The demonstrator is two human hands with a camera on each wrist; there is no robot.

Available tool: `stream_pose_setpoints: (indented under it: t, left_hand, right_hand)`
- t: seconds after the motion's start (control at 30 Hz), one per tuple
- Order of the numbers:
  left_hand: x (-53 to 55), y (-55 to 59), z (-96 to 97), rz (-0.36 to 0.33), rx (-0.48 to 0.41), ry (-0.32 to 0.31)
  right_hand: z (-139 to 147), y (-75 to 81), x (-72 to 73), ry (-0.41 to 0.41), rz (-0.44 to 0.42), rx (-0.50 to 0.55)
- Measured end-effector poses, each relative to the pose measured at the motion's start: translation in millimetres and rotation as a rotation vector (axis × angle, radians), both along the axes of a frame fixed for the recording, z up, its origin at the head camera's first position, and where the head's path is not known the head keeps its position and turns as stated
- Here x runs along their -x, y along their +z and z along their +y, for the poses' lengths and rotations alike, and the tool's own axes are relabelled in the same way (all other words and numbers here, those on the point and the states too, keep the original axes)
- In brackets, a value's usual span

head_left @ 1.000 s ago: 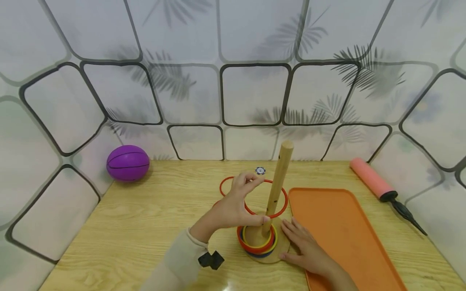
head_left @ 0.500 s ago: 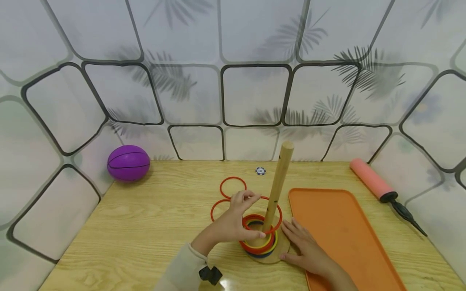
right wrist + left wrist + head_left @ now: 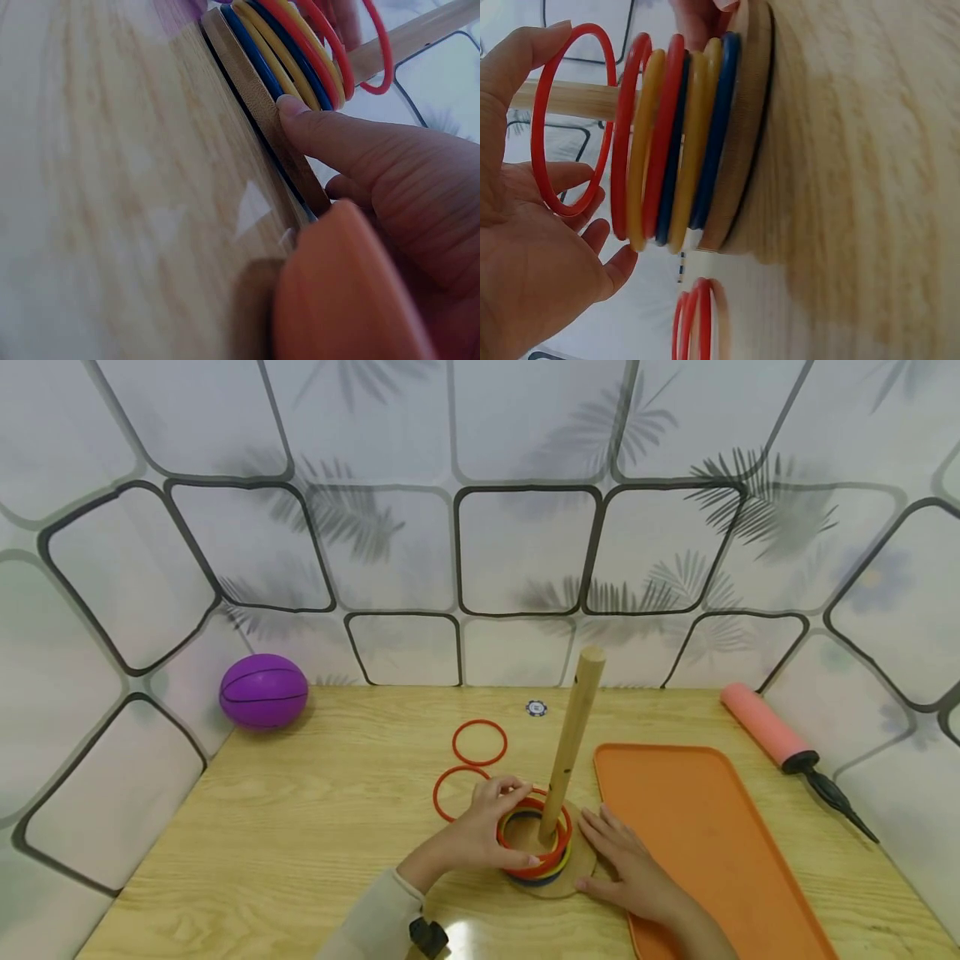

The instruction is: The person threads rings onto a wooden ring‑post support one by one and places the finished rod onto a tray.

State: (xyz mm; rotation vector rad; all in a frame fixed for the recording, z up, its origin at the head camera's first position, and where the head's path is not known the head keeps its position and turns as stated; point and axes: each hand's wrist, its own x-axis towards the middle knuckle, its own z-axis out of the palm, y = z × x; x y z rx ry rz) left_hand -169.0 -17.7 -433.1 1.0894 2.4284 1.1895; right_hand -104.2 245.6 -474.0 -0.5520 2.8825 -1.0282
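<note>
My left hand (image 3: pixel 480 835) pinches a thin red ring (image 3: pixel 538 142) between thumb and fingertips. That ring encircles the wooden post (image 3: pixel 576 727), just above a stack of red, yellow and blue rings (image 3: pixel 658 142) around the post's lower part. In the left wrist view a gap shows between the held ring and the stack. Below the stack is the round wooden base (image 3: pixel 581 860). With fairly straight fingers, my right hand (image 3: pixel 630 868) rests against the base's right side, its thumb touching the edge in the right wrist view.
Two red rings (image 3: pixel 453 743) lie left of the post, partly behind my left hand. An orange tray (image 3: pixel 697 818) sits to the right, under my right forearm. Farther off are a purple ball (image 3: pixel 263 692), a poker chip (image 3: pixel 536 708) and a pink hand pump (image 3: pixel 768 727).
My left hand has lowered the red ring along the post, from well above the stack to close over it. The right hand has stayed at the base.
</note>
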Motion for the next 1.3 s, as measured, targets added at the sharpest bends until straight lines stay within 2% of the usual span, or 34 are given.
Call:
stream_pose_setpoints:
  t: [0.17,0.43,0.57,0.8,1.07,1.3]
  left_hand:
    - [-1.1,-6.0,-1.5,-0.008,0.021,0.002]
    - [-2.8,-9.5,-3.9,-0.002,0.025,0.005]
    - [-4.3,-11.8,-7.7,-0.031,0.032,0.011]
    - [-3.6,-14.2,-21.1,-0.098,0.010,0.044]
    - [6.1,-13.1,-47.9,-0.093,-0.004,0.133]
    - [26.0,-14.9,-70.5,-0.043,0.065,0.225]
  right_hand:
    - [0,0.1,-0.4,0.000,-0.001,0.005]
    - [-1,0.7,0.0,-0.004,0.011,0.003]
    - [0,-0.2,-0.1,0.001,0.012,0.008]
    - [1,-2.2,0.1,0.022,0.067,0.009]
    - [1,-2.8,0.2,0.027,0.056,0.019]
    - [1,-1.5,-0.2,0.029,0.064,0.017]
